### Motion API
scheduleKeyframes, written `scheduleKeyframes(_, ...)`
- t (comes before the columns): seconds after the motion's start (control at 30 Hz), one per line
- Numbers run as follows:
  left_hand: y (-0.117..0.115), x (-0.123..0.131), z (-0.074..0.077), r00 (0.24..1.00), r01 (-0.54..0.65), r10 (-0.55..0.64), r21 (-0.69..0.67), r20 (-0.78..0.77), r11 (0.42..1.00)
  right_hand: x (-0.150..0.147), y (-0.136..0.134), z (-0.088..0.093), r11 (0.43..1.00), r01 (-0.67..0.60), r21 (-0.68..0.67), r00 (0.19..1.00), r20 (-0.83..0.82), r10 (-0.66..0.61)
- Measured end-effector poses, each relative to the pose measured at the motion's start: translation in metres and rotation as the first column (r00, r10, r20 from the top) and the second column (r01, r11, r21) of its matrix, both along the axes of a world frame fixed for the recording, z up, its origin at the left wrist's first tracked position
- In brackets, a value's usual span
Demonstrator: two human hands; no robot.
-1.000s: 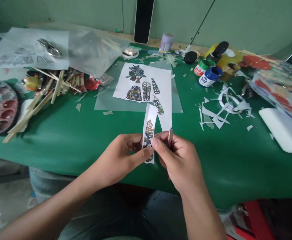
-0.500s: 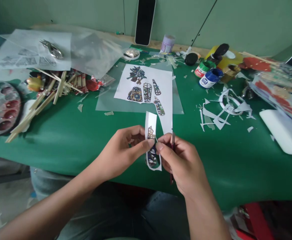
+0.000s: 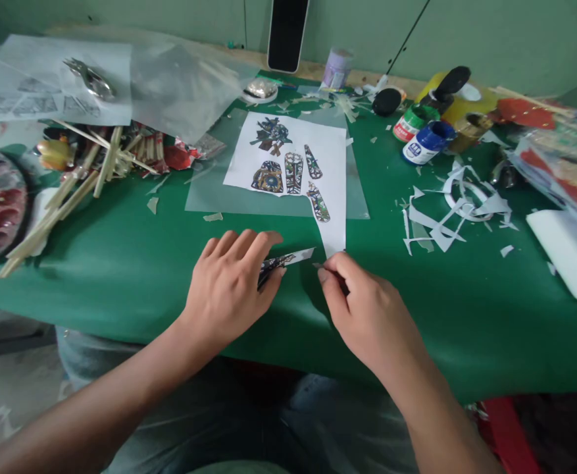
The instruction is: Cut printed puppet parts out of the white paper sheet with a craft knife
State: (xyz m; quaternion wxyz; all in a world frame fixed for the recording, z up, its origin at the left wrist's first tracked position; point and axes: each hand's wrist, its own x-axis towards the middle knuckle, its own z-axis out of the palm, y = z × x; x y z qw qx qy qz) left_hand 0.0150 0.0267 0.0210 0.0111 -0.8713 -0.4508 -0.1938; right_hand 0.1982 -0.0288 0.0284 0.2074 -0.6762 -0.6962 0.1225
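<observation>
While the half-curled left hand [image 3: 229, 283] grips a patterned strip [image 3: 295, 257], the right hand [image 3: 364, 299], apart, pinches a scrap [image 3: 316, 265].

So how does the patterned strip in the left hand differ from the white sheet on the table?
The strip is narrow, while the sheet is much wider. The strip is held in the left hand; the sheet lies over the table. The strip is partly hidden by fingers, whereas the sheet shows five patterned shapes. Both combine white with dark, ornate patterns.
</observation>
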Motion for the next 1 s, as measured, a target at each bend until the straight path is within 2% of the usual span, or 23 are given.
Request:
scheduleKeyframes(0.07,-0.001,-0.003,-0.002,1.000,0.015,-0.013,0.057,-0.025,0.998,-0.002,0.001,-0.003,0.995,-0.093,0.047,0.992,0.094,0.088)
scheduleKeyframes(0.17,0.000,-0.008,-0.003,1.000,0.015,-0.016,0.051,0.009,0.999,-0.007,0.004,-0.005,0.982,-0.167,0.091,0.968,0.205,0.145)
scheduleKeyframes(0.27,0.000,-0.007,-0.004,0.998,0.008,-0.008,0.003,0.058,1.000,-0.011,0.010,-0.005,0.976,-0.187,0.115,0.947,0.283,0.148)
scheduleKeyframes(0.4,-0.003,-0.005,-0.006,0.999,0.026,-0.027,0.008,0.037,1.000,-0.013,0.014,-0.004,0.977,-0.181,0.112,0.926,0.354,0.132)
scheduleKeyframes(0.5,-0.004,-0.009,-0.006,0.993,0.050,-0.047,-0.024,0.109,0.998,-0.013,0.015,-0.003,0.975,-0.200,0.095,0.906,0.397,0.147)
scheduleKeyframes(0.6,0.001,-0.020,-0.005,0.967,0.201,-0.191,-0.046,0.171,0.979,-0.012,0.019,-0.002,0.968,-0.246,0.060,0.878,0.437,0.196)
scheduleKeyframes(0.67,0.005,-0.027,-0.006,0.931,0.340,-0.332,-0.031,0.152,0.940,-0.011,0.026,-0.001,0.959,-0.281,0.026,0.864,0.443,0.241)
scheduleKeyframes(0.73,0.006,-0.032,-0.007,0.907,0.411,-0.408,-0.009,0.102,0.912,-0.009,0.034,0.000,0.953,-0.302,-0.010,0.861,0.427,0.277)
scheduleKeyframes(0.87,-0.003,-0.029,-0.010,0.944,0.325,-0.327,0.038,0.045,0.945,-0.007,0.039,0.002,0.955,-0.295,-0.027,0.884,0.372,0.284)
scheduleKeyframes(1.0,-0.014,-0.020,-0.013,0.972,0.232,-0.234,0.043,0.036,0.972,-0.005,0.032,0.003,0.952,-0.306,-0.003,0.872,0.400,0.282)
